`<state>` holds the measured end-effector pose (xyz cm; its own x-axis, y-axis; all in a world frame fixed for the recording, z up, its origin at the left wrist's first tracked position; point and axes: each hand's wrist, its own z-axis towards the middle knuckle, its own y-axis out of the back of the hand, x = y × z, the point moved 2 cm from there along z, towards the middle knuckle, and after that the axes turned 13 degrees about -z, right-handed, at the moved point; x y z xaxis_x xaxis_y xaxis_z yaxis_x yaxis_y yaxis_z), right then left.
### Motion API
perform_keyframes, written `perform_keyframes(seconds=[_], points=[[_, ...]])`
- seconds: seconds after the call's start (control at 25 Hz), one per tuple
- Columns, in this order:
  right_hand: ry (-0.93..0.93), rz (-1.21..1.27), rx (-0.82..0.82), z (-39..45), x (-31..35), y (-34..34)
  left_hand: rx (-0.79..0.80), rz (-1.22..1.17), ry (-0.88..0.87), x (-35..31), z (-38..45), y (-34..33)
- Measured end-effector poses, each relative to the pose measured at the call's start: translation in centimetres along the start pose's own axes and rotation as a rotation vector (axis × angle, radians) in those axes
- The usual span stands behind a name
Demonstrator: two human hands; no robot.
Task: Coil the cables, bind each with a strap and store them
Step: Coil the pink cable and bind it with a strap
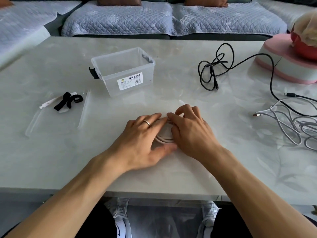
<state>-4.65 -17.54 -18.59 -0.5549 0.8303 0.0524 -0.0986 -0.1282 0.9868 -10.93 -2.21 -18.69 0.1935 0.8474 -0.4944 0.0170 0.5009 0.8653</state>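
Two bare forearms reached over the near edge of the pale marble table (51, 152), the left hand (142, 141) and right hand (190, 133) meeting over a white cable coil (164, 140) at its centre.

Left fingers lay nearly straight, pressing the loops flat, a ring on one; right fingers were curled at the coil's far rim, apparently pinching a strand, though the grip itself was hidden. Thin, light and springy, the cable looked likely to uncoil if released, so it seemed best pinched across all loops at one side while a strap goes round. Black straps (68, 101) lay to the left, well apart; the clear storage box (123, 73) stood open beyond. A black cable (214, 66) and a grey cable (291, 127) sprawled loose at right.
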Motion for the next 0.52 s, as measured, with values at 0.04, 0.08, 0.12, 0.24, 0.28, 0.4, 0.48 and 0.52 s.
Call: perform_keyframes(seconds=[0.04, 0.08, 0.12, 0.24, 0.28, 0.4, 0.48, 0.52], points=[[0.024, -0.011, -0.018, 0.0, -0.2, -0.1, 0.064, 0.032, -0.019, 0.4, -0.1, 0.1], [0.054, -0.015, -0.044, 0.0, -0.3, -0.2, 0.076, 0.045, -0.051, 0.7, -0.1, 0.3], [0.086, -0.015, -0.065, -0.1, -0.4, -0.2, 0.057, 0.044, -0.081, 1.0, 0.0, 0.4], [0.186, -0.033, -0.085, -0.3, -0.6, -0.1, 0.000, 0.036, -0.136, 1.4, 0.0, 0.1], [0.226, -0.040, -0.081, -0.5, -0.8, 0.1, -0.009, 0.037, -0.144, 1.4, 0.0, -0.1], [0.313, -0.070, 0.000, -1.2, -1.4, 0.4, -0.034, 0.050, -0.152, 1.4, -0.1, -0.4], [0.330, -0.114, 0.035, -1.6, -1.4, 0.3, -0.040, 0.066, -0.155, 1.4, -0.1, -0.4], [0.330, -0.125, 0.040, -1.6, -1.4, 0.3, -0.032, 0.082, -0.159, 1.3, -0.2, -0.4]])
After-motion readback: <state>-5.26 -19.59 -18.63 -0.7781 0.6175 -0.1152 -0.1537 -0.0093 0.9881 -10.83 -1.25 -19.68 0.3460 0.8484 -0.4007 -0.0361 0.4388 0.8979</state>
